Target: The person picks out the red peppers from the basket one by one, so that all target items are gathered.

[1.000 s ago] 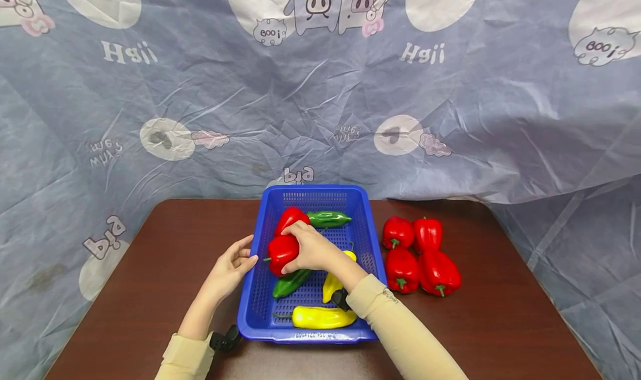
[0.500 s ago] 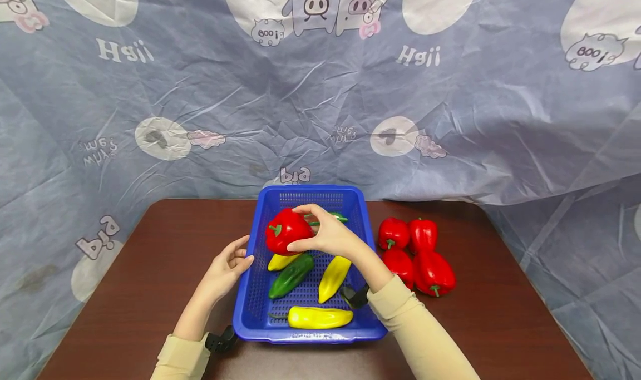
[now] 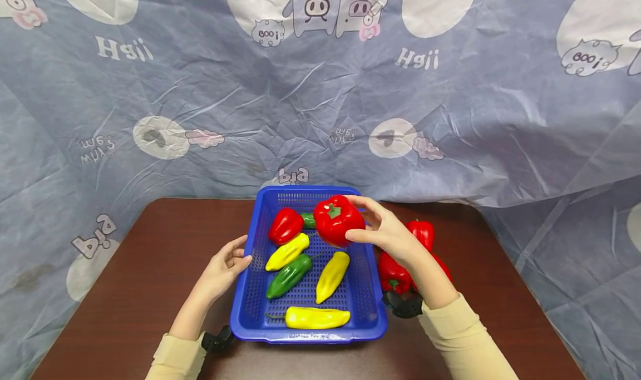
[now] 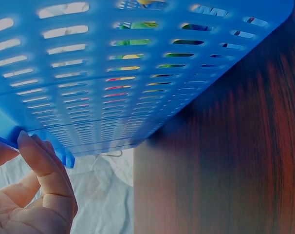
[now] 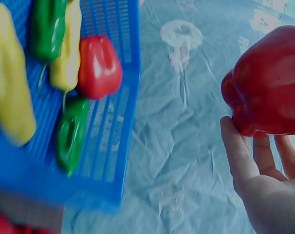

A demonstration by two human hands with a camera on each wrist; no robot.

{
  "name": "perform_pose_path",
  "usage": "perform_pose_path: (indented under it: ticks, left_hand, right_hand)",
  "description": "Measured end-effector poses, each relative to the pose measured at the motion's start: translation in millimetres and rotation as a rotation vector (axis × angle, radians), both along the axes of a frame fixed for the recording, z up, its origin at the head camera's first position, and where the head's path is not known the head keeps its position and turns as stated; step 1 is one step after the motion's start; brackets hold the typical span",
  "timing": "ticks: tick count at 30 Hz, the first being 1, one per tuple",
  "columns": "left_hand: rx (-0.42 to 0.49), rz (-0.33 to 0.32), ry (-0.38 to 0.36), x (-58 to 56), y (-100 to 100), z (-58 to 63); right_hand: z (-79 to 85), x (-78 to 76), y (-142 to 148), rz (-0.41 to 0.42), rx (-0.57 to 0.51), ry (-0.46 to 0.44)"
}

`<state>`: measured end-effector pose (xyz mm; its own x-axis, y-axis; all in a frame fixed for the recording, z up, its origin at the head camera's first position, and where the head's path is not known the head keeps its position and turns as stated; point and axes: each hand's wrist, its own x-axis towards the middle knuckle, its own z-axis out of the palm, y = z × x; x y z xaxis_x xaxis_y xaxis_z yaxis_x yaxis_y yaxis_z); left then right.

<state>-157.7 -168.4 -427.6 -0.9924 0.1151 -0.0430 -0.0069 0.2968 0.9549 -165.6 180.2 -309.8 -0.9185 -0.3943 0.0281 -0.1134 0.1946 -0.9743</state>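
My right hand holds a red bell pepper up over the right side of the blue basket, thumb on one side and fingers on the other. The right wrist view shows this bell pepper large above the fingers. At the basket's left rim my left hand pinches the edge between thumb and fingers. Inside lie another red bell pepper, a green pepper, and a second green pepper partly hidden. Three yellow peppers are there too, one along the near side.
More red bell peppers sit on the brown table right of the basket, partly hidden behind my right hand and forearm. A grey-blue printed cloth hangs behind the table.
My right hand has lifted the red bell pepper from the basket's left part and carried it rightward, uncovering a yellow pepper and the other red one. The left hand stays at the rim.
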Motion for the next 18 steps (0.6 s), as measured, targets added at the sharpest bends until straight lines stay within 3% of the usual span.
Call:
perform_pose_path:
  ticks: [12,18]
  left_hand:
    - [0.003,-0.009,0.003,-0.2,-1,0.7]
    - [0.004,-0.010,0.001,-0.2,0,-0.1]
  right_hand:
    - [-30.8,34.4,74,-0.136,-0.106,-0.073]
    - [-49.3,51.8,101,-0.200,-0.102,-0.128]
